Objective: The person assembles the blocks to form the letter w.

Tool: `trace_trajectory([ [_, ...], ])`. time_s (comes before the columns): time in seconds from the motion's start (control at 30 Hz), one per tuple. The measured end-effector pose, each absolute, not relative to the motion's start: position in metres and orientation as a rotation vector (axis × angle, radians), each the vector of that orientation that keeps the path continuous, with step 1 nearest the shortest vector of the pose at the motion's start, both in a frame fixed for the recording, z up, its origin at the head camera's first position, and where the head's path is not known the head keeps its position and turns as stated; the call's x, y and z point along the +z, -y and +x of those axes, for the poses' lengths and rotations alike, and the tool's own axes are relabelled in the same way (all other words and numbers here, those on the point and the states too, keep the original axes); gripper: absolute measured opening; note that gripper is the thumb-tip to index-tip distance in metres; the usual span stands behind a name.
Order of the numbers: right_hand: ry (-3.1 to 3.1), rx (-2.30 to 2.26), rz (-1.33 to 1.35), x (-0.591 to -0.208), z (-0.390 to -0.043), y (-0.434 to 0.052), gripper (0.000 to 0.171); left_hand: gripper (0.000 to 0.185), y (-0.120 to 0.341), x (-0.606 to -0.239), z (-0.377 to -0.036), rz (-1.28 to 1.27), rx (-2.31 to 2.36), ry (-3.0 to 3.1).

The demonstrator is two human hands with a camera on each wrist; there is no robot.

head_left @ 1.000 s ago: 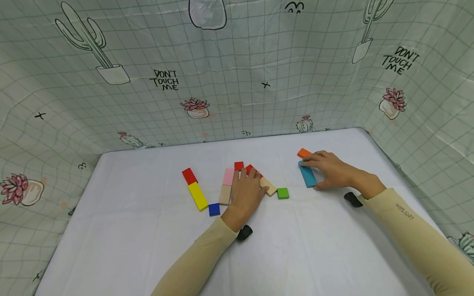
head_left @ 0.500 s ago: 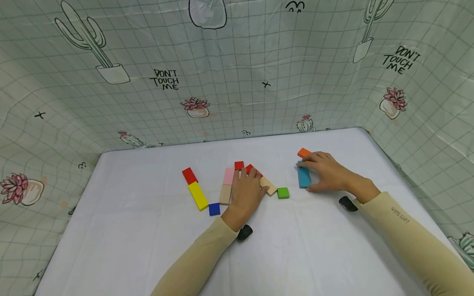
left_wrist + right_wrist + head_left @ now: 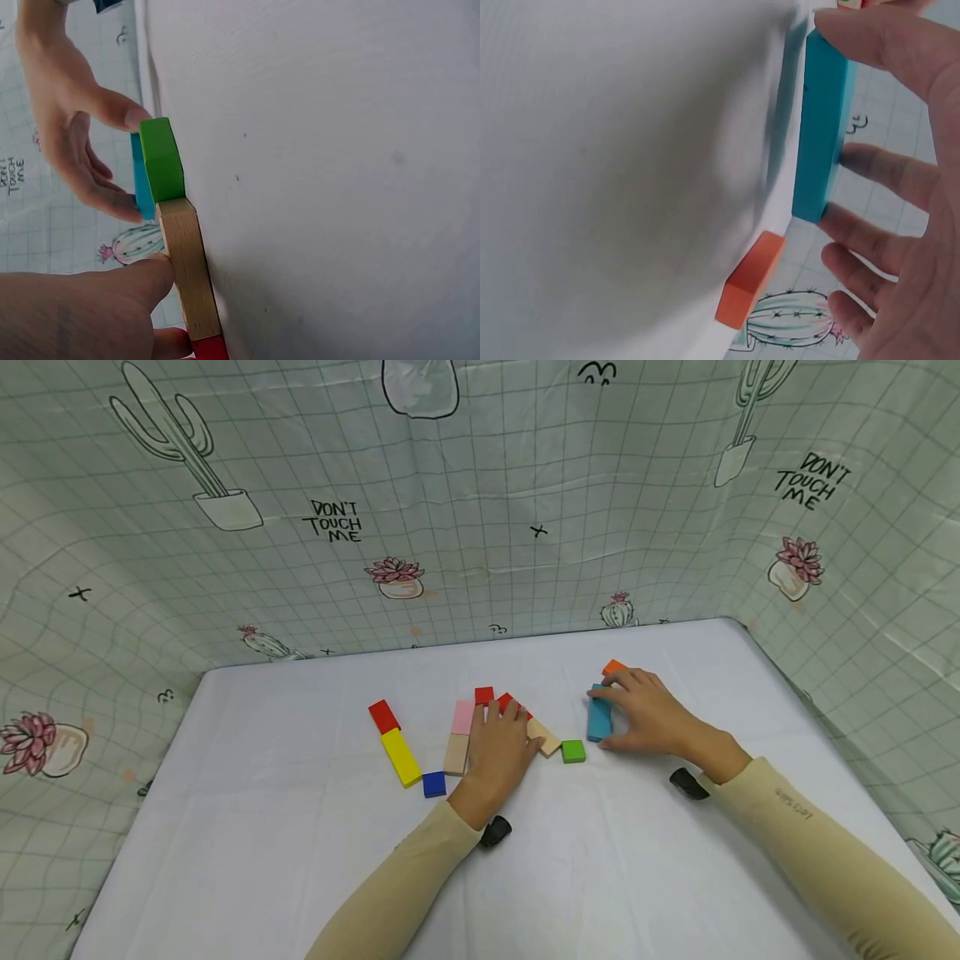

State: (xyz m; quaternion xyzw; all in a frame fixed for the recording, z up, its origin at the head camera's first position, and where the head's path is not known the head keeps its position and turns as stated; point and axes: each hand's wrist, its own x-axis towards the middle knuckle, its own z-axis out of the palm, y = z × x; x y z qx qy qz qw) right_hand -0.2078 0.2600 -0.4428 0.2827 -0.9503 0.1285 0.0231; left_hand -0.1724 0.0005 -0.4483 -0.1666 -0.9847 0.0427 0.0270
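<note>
My right hand (image 3: 648, 714) pinches a long blue block (image 3: 599, 713) between thumb and fingertips near its two ends, as the right wrist view also shows. Just left of it lies a green block (image 3: 573, 751). My left hand (image 3: 501, 752) rests over the middle blocks, fingers spread and fairly straight. Its thumb touches a plain wooden block (image 3: 191, 277) in the left wrist view, and another finger reaches a red block (image 3: 210, 347) at that block's end. Green, wooden and red pieces join in a slanted row. Part of the row is hidden under the left hand.
An orange block (image 3: 615, 667) lies behind the right hand. Left of the left hand stand a pink block (image 3: 462, 717), a second wooden block (image 3: 456, 754), a dark blue block (image 3: 434, 784), a yellow block (image 3: 402, 758) and a red block (image 3: 385, 717). White cloth covers the table (image 3: 247, 827).
My right hand has moved left with the blue block, bringing it closer to the green block and turning it more upright in the head view. The left hand stays put.
</note>
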Motion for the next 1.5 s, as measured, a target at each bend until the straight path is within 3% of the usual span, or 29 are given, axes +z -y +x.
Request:
trace_trajectory([
  [0.87, 2.929, 0.353, 0.855, -0.447, -0.200, -0.250, 0.064, 0.061, 0.000, -0.449, -0.171, -0.514, 0.156, 3.028],
  [1.5, 2.995, 0.388, 0.841, -0.444, -0.202, -0.251, 0.072, 0.060, 0.000, -0.449, -0.172, -0.528, 0.206, 2.999],
])
